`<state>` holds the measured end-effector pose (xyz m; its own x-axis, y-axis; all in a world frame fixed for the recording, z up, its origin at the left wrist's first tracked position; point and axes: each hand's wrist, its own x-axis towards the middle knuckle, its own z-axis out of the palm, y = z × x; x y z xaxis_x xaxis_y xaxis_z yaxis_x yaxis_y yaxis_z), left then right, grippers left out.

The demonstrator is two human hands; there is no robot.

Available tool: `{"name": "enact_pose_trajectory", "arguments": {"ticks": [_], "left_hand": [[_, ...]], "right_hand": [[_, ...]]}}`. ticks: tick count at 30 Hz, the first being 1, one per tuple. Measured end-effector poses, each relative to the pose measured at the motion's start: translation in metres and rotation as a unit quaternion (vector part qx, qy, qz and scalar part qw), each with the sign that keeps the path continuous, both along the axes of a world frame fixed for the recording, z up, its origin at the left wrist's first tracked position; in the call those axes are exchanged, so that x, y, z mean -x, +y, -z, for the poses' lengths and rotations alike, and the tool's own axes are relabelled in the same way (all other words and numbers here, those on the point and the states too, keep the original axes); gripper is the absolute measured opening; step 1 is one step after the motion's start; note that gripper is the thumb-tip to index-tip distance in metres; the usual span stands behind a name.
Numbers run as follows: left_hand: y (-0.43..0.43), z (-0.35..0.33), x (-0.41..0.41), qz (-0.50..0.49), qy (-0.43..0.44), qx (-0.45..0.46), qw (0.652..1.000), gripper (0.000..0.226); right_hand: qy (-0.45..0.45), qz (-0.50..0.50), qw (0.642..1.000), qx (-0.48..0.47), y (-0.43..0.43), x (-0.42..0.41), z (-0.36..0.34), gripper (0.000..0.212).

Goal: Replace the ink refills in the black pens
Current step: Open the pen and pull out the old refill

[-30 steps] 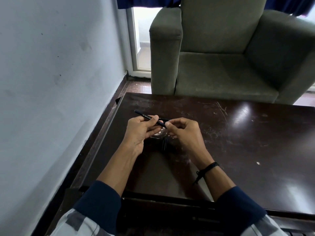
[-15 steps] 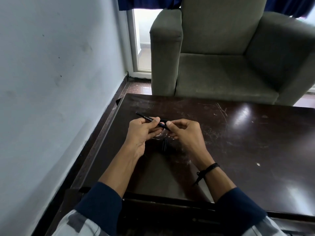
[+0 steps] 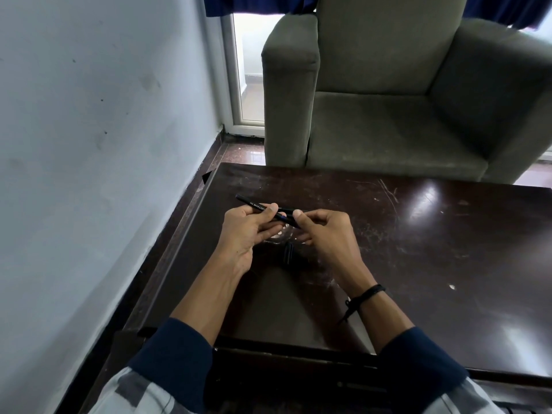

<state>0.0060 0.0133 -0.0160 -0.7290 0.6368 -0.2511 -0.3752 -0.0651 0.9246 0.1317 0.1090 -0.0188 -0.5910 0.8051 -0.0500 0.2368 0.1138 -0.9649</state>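
A black pen [image 3: 254, 205] with white lettering is held above the dark wooden table [image 3: 418, 249], its back end pointing up and left. My left hand [image 3: 249, 231] grips the barrel between thumb and fingers. My right hand [image 3: 324, 231] pinches the pen's front end at its tip. Between the two hands a short bluish stretch of the pen shows. Under the hands lies a small clear object with pale bits [image 3: 276, 234], partly hidden. More black pen parts [image 3: 288, 253] lie on the table just below the hands.
A grey-green armchair [image 3: 388, 100] stands right behind the table's far edge. A pale wall [image 3: 89, 144] runs close along the table's left side. A glass door [image 3: 248, 70] is at the back corner. The table top is scratched.
Both hands hold the same pen as before. My hands have stayed nearly in place, and the pen's angle is almost the same.
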Motion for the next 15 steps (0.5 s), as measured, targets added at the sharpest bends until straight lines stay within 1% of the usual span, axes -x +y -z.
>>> {"name": "enact_pose_trajectory", "arguments": {"ticks": [4,7,12,15], "left_hand": [[0.0019,0.0014,-0.0049,0.008,-0.005,0.002,1.000,0.010],[0.0012,0.0019,-0.0048,0.009,-0.004,0.002,1.000,0.012],[0.0005,0.0003,-0.0010,-0.003,0.000,0.002,1.000,0.009],[0.0010,0.0008,-0.0006,-0.002,0.001,0.002,1.000,0.009]], "right_hand": [[-0.009,-0.009,1.000,-0.011,-0.0015,0.0003,0.0015,0.011],[0.004,-0.008,1.000,-0.016,-0.0004,-0.0001,0.0014,0.006],[0.028,0.001,1.000,0.002,0.0014,0.0011,0.0009,0.018],[0.015,0.006,1.000,0.005,0.0016,0.0011,0.0004,0.014]]}}
